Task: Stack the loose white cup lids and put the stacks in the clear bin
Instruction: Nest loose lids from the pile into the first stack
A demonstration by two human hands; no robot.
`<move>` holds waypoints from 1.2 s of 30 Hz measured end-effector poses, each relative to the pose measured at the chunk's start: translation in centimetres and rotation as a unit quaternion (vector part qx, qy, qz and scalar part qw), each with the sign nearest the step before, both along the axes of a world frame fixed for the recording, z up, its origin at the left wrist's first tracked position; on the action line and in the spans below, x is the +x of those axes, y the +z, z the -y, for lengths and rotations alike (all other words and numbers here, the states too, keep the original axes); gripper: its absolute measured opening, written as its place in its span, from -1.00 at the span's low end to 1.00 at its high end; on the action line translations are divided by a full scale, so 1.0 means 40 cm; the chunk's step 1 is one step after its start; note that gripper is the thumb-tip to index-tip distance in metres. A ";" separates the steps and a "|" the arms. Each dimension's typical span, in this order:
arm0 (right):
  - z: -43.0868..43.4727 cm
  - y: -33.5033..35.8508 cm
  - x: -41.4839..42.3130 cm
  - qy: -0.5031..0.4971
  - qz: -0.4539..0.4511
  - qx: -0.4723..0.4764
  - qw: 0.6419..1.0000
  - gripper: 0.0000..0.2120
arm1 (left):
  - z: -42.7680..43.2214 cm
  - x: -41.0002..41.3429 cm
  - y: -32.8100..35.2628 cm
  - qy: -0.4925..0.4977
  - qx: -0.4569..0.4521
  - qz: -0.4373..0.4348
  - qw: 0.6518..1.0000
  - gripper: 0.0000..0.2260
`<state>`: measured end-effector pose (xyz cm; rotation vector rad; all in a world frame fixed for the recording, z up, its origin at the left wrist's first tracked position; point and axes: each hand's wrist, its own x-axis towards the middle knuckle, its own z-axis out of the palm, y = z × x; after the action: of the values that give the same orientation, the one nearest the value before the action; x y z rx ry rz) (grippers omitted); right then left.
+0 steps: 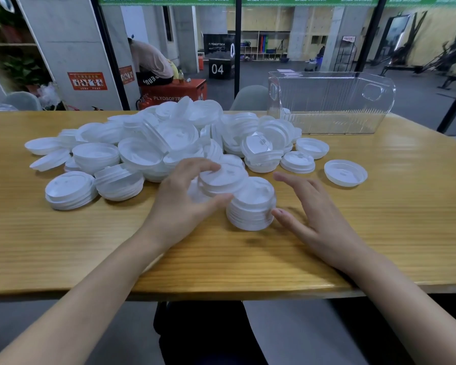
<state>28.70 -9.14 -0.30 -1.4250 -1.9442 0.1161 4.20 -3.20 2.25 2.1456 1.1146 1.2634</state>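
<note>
Stack (250, 206) sitting upright on surface (379, 233), axis vertical, tops facing up. Left hand (179, 196) is clamping few nested lids (221, 180), tilted, just up-left of it; can't tell if touching. Right hand (319, 214) is hanging open, fingers spread, thumb right beside it. Clear bin (332, 106) is standing far right, well apart. I'm guessing nested lids need dropping rightward onto it.

Even indoor light, soft shadows, wide-angle edge bending
</note>
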 end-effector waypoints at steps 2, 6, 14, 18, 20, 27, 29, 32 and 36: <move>0.001 0.000 0.001 0.003 -0.008 0.003 1.000 -0.40 | 0.002 0.033 -0.001 -0.034 -0.009 -0.005 0.999 -0.62; 0.001 -0.001 0.002 0.011 -0.010 0.022 1.000 -0.43 | -0.006 0.067 -0.010 -0.068 -0.023 -0.026 0.997 -0.63; -0.002 -0.002 0.000 0.019 0.006 0.046 0.999 -0.50 | -0.010 0.070 -0.024 -0.083 -0.023 -0.036 0.996 -0.62; -0.002 -0.003 -0.001 0.023 0.014 0.047 0.999 -0.56 | -0.008 0.069 -0.027 -0.095 -0.016 -0.045 0.994 -0.57; -0.003 -0.004 0.000 0.025 0.014 0.045 0.999 -0.57 | -0.006 0.070 -0.028 -0.095 -0.014 -0.048 0.994 -0.54; -0.003 -0.004 0.001 0.024 0.013 0.044 0.999 -0.55 | -0.009 0.043 -0.017 -0.070 0.015 -0.040 0.997 -0.54; -0.004 -0.003 0.000 0.025 0.013 0.043 0.999 -0.54 | -0.019 0.008 -0.015 -0.039 0.038 -0.044 0.998 -0.54; -0.005 -0.003 -0.001 0.025 0.013 0.041 0.999 -0.54 | -0.034 -0.053 -0.020 0.017 0.051 -0.078 0.995 -0.51; -0.007 -0.005 0.000 0.028 0.015 0.042 0.999 -0.54 | -0.038 -0.097 -0.033 0.036 0.031 -0.118 0.992 -0.43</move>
<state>28.69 -8.84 -0.52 -1.3250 -1.9909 0.0390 0.33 -1.70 0.91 2.3691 1.2730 1.1086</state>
